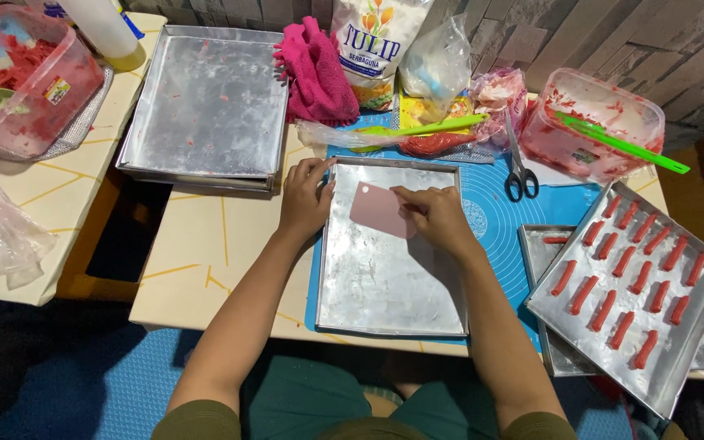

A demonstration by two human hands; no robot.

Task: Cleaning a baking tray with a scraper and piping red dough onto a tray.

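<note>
Holding the pink scraper (380, 209) pinched between thumb and fingertips of my right hand (436, 217), I keep its flat edge low against the floor of the metal tray (389, 277), which lies in front of me on the blue mat (495, 220). My left hand (303, 200) rests curled over the tray's far left corner, fingers closed on the rim to pin it. To do this well, I judge the blade should stay flat and at a shallow angle, with even pressure and the tray held from sliding.

Beyond the tray, against the wall, a tall white flour bag (372, 45) with blue lettering and an orange flower stands upright beside a crumpled pink cloth (315, 69). A clear plastic bag (437, 61) sits just right of it. Two clear tubs smeared red each carry a small rectangular label: one (22, 81) at far left, one (592, 122) at right with a green spatula (621, 143) across it. Scissors (519, 167) lie on the mat, and red rolls (625, 269) line the tray at right.
</note>
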